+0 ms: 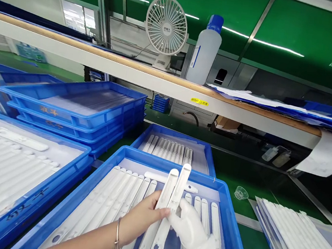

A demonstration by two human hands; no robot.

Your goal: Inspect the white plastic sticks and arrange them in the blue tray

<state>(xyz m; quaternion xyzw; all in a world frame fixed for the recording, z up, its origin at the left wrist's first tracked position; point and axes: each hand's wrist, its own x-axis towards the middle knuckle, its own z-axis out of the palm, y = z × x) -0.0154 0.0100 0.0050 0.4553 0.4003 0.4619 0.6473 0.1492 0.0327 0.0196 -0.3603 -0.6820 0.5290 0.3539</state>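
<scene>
Two long white plastic strips are held side by side above a blue tray (230,213). My bare left hand (143,214), with a bangle at the wrist, is closed round the left strip (166,191), its thumb across the front. My right hand (192,228), in a white glove, grips the right strip (180,187) from the right side. Both strips tilt, rounded tops away from me, with round holes near the lower ends. Beneath them, more white strips (114,199) lie in rows in the tray, and one (155,177) lies crosswise at its far edge.
Stacked blue trays (72,119) stand at the back left; a filled tray (81,156) is at left. Another tray (210,158) lies behind. White strips (306,234) pile at right, near a small clear cup (241,193). A shelf (170,85) carries a fan (167,25) and bottle (205,54).
</scene>
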